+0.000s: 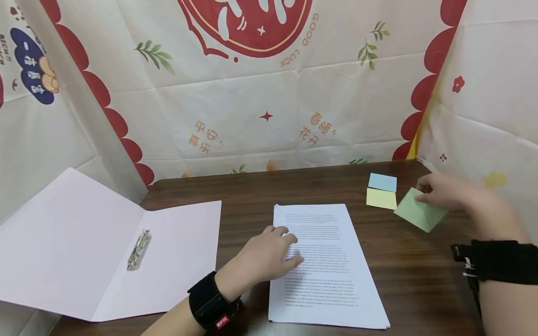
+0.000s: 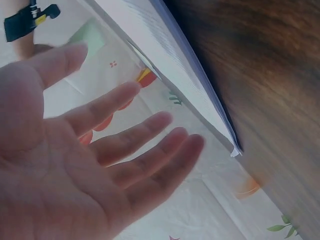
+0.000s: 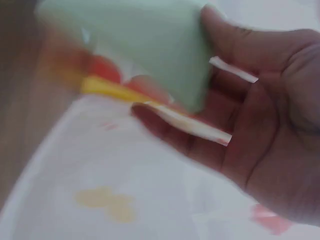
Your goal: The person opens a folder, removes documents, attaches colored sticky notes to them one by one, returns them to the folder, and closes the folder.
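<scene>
Starting at the lower left of the frame, there's an open pink folder [image 1: 84, 247] with a metal clip [image 1: 138, 249], untouched. At center, the left hand [image 1: 266, 256] lies flat, fingers relaxed and spread, pressing on the printed paper stack [image 1: 328, 266]. I'd keep that palm down so the sheets don't slide. Over at the right, 2 sticky pads, blue [image 1: 383, 182] and yellow [image 1: 381, 199], sit side by side, and the right hand [image 1: 445, 191] pinches the green sticky pad [image 1: 420, 214], tilted, just beside them. Peeling 1 sheet slowly probably works best.
</scene>
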A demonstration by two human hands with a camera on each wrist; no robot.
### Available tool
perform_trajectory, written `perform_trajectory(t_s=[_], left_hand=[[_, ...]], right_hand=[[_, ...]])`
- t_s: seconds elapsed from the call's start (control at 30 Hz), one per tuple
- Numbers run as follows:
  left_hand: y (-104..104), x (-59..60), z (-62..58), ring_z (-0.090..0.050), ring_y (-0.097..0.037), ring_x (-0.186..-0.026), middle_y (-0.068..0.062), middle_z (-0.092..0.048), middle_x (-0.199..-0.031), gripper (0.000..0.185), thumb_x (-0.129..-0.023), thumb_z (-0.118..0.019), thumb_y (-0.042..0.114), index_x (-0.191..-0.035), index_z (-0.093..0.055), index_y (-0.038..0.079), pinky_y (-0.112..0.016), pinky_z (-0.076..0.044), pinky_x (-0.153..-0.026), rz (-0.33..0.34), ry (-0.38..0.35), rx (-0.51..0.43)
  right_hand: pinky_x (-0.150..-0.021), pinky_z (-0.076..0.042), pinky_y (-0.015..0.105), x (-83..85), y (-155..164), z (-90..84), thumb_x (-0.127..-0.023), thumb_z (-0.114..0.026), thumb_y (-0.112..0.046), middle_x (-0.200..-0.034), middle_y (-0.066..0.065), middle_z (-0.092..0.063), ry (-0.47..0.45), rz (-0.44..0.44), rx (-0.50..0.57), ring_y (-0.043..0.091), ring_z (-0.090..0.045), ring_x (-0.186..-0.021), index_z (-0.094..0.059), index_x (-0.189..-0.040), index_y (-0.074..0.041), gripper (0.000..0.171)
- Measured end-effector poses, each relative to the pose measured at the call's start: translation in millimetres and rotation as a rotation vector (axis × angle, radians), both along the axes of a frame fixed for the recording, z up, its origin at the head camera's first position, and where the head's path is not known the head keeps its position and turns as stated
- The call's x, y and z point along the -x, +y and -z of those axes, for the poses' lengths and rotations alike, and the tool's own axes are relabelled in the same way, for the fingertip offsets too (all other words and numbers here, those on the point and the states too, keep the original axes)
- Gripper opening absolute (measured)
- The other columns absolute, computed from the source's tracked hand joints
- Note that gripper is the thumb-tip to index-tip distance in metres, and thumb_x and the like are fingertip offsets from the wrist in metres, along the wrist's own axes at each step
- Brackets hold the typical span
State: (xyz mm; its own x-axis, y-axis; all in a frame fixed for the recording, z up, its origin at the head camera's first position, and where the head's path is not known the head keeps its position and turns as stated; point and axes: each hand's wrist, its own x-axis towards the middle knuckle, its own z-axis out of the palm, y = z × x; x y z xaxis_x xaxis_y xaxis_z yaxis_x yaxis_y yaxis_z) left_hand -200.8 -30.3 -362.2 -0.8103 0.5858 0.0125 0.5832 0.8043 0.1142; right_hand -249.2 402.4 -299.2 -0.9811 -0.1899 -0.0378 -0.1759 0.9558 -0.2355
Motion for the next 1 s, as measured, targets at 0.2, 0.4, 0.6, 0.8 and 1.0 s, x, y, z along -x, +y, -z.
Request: perform_trajectory(t_s=[0.2,0.4,0.6,0.8,1.0], left_hand=[[4.3,0.8,-8.8,-0.064,-0.019,-0.135,-0.002,-0.07,-0.142,0.048,-0.112,-0.047,0.051,-0.14,-0.068,0.017,-0.038,-0.056,-0.108,0.113,-0.211,-0.328],[14.7,-13.8,-24.4,-0.06,-0.032,-0.14,-0.022,-0.056,-0.155,0.083,-0.11,-0.015,0.067,-0.159,-0.043,0.007,-0.043,-0.056,-0.111,0.258,-0.92,-1.005],[24.4,-39.0,-28.8,-0.052,-0.042,-0.147,-0.018,-0.049,-0.161,0.096,-0.1,-0.015,0.084,-0.164,-0.036,0.016,-0.063,-0.04,-0.123,0.243,-1.372,-1.374],[29.4,-53.5,-25.4,-0.068,-0.025,-0.117,0.001,-0.063,-0.137,0.093,-0.097,-0.019,0.087,-0.157,-0.045,0.021,-0.062,-0.045,-0.118,0.31,-1.456,-1.441],[26.3,-51.1,-25.6,-0.067,-0.02,-0.116,0.004,-0.064,-0.132,0.087,-0.1,-0.014,0.085,-0.156,-0.043,0.026,-0.058,-0.049,-0.115,0.289,-1.403,-1.507]], right_hand=[[-0.062,-0.046,0.024,-35.4,-77.0,-38.4,-0.096,-0.08,-0.022,-0.085,-0.007,-0.066,0.226,-0.189,0.118,0.011,-0.056,-0.076,-0.078,-0.11,-0.018,0.015],[-0.063,-0.055,0.023,-67.3,-148.1,-45.2,-0.097,-0.078,-0.018,-0.092,-0.016,-0.073,0.205,-0.564,0.39,0.002,-0.063,-0.075,-0.078,-0.111,-0.023,0.015],[-0.068,-0.055,0.02,-83.3,-190.3,-37.7,-0.102,-0.072,-0.018,-0.097,-0.018,-0.072,0.224,-0.756,0.447,0.0,-0.063,-0.079,-0.076,-0.116,-0.025,0.017],[-0.066,-0.054,0.018,-91.0,-205.0,-34.2,-0.105,-0.069,-0.018,-0.098,-0.016,-0.072,0.228,-0.756,0.423,-0.004,-0.059,-0.078,-0.076,-0.118,-0.022,0.016],[-0.087,-0.06,0.031,-99.6,-214.0,-32.6,-0.094,-0.083,-0.032,-0.12,-0.012,-0.072,0.559,-0.702,0.217,0.006,-0.068,-0.102,-0.073,-0.128,-0.019,0.037]])
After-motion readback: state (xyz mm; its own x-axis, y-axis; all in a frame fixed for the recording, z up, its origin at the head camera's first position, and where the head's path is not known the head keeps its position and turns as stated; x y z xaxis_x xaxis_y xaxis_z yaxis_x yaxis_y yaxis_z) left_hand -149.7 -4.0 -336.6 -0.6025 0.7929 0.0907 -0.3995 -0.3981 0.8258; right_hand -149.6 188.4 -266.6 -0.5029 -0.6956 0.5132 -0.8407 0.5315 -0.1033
